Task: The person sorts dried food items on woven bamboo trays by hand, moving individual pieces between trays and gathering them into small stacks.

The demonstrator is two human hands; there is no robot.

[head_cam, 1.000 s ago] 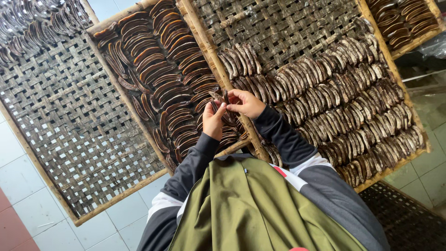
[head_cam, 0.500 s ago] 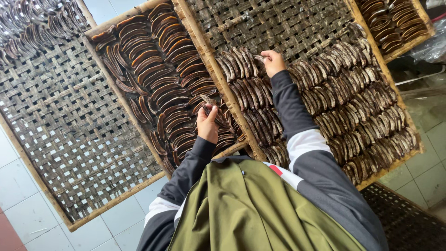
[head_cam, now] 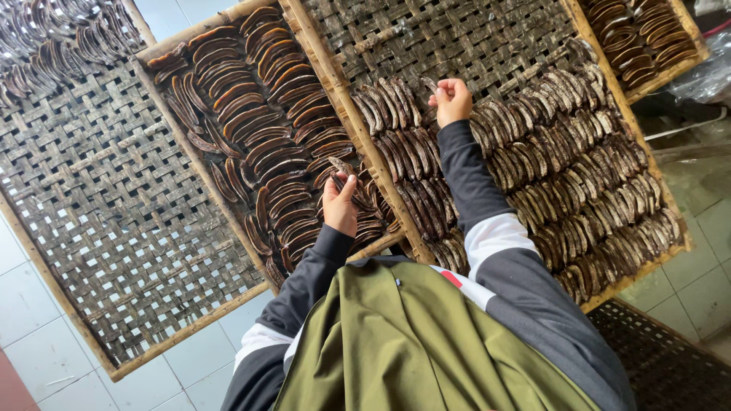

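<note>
Floor: pale tiled floor [head_cam: 46,342] under several woven drying trays set side by side.
Left tray: woven bamboo tray [head_cam: 99,228], mostly bare lattice, with grey dried strips in its upper corner.
Middle tray: wooden-framed tray [head_cam: 228,205] filled with rows of glossy brown curved slices [head_cam: 259,114].
Right tray: larger woven tray [head_cam: 487,38], its upper part bare, its lower part covered with rows of duller, grey-brown slices [head_cam: 579,152].
Left hand: left hand [head_cam: 340,204] over the middle tray, fingers closed round a dark curved slice [head_cam: 340,165], held just above the rows.
Right hand: right hand [head_cam: 451,99] extended over the right tray, fingers curled shut and pinching a small grey-brown slice [head_cam: 429,83] at the top of the laid rows.
Clothing: dark sleeves with a white band; olive-green apron [head_cam: 411,350] at bottom centre.
</note>
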